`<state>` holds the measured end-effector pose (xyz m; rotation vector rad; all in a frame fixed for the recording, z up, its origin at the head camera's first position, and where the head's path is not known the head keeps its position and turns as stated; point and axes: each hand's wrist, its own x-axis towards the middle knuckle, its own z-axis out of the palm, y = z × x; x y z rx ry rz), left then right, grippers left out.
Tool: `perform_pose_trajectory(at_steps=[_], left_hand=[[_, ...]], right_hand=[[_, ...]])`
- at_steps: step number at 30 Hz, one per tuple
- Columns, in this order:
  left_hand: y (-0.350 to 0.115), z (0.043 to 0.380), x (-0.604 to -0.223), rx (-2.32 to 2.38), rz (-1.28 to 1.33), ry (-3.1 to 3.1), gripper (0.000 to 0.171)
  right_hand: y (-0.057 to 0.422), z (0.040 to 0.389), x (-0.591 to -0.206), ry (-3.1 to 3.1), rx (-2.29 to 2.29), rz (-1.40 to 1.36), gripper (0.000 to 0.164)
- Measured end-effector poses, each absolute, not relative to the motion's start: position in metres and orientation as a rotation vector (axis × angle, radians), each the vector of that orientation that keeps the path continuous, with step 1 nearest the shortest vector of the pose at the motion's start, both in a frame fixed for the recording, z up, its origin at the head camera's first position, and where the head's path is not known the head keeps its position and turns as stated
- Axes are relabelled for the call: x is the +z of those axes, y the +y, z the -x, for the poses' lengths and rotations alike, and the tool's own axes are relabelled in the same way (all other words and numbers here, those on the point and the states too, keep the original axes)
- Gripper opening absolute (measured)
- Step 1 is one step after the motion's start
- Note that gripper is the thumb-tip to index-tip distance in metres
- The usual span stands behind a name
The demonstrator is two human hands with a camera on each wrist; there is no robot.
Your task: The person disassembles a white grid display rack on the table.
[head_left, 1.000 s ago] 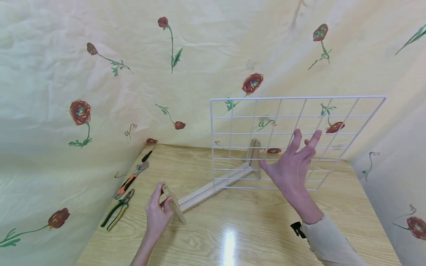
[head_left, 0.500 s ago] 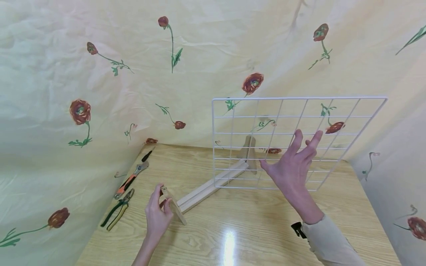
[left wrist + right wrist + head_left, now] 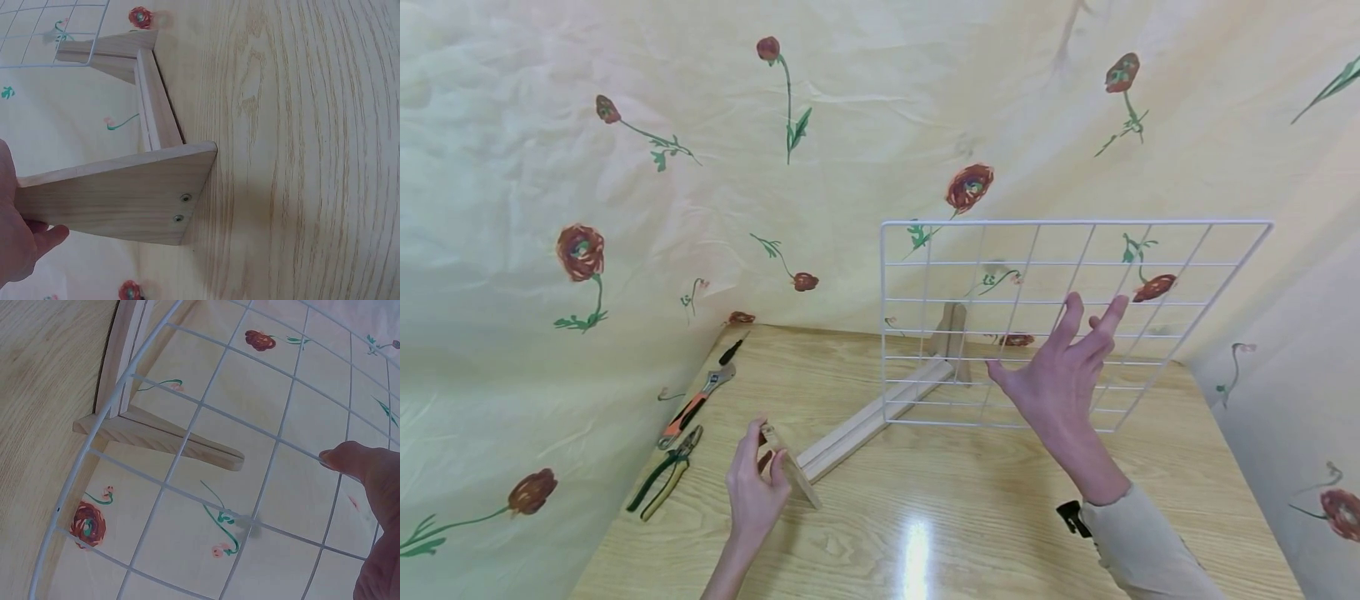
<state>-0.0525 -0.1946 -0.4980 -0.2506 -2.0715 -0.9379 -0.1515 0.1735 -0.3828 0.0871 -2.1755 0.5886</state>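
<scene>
My left hand [image 3: 754, 483] grips the upper end of the near end board [image 3: 799, 477] of a pale wooden stand. In the left wrist view, two screw heads [image 3: 182, 208] show low on that board's outer face. A grooved rail [image 3: 868, 421] runs from it to a matching far end board [image 3: 957, 329], seen through the wires. With spread fingers, my right hand [image 3: 1060, 375] holds a white wire grid panel [image 3: 1075, 222] upright, its thumb at one wire. In the right wrist view, the grid overlaps the far board [image 3: 169, 440].
Along the table's left edge lie pliers [image 3: 666, 475], an adjustable wrench [image 3: 696, 407] with orange grips and a small black-handled tool [image 3: 730, 352]. A black object [image 3: 1072, 518] sits beside the right sleeve [image 3: 1142, 542]. Flower-printed cloth [image 3: 850, 167] hangs around the table.
The stand's far end has swung to the left, turning about the end in my left hand. The wire grid panel has shifted very slightly right; both hands stay nearly still.
</scene>
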Motion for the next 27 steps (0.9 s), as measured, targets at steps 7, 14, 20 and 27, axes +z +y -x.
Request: perform_pose_trajectory(at_steps=[7,14,20,27], left_hand=[[-0.1961,0.0494,-0.5,-0.991,0.231,-2.085,0.051],[-0.1985,0.0496,-0.5017,-0.945,0.28,-2.033,0.058],[-0.2,0.0492,-0.5031,-0.957,0.299,-2.006,0.058],[-0.2014,0.0492,-0.5064,-0.978,0.322,-1.977,0.061]], right_hand=[[0.1739,0.1519,-0.3832,-2.18,0.602,-0.079,0.128],[0.1741,0.1511,-0.3839,-2.177,0.588,-0.086,0.127],[0.1744,0.1512,-0.3839,-2.183,0.584,-0.074,0.129],[0.1749,0.1514,-0.3842,-2.183,0.589,-0.074,0.131]])
